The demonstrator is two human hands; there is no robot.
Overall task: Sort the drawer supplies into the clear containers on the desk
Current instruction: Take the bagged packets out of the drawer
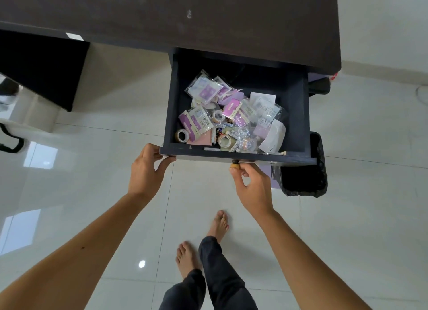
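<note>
A dark drawer (296, 115) stands pulled out from under the dark desk top (185, 15). Inside lies a jumble of supplies (231, 115): clear packets with purple cards, rolls of clear tape (182, 135), batteries, white paper slips and a pink pad. My left hand (146, 168) grips the drawer's front left corner, thumb under the edge. My right hand (251, 187) pinches the small round knob (235, 164) on the drawer front. No clear containers are in view.
A black-lined waste bin (303, 175) stands on the floor under the drawer's right side. Glossy white tiles (92, 194) cover the floor. My bare feet (203, 240) stand below the drawer. A dark desk panel (39, 69) is at the left.
</note>
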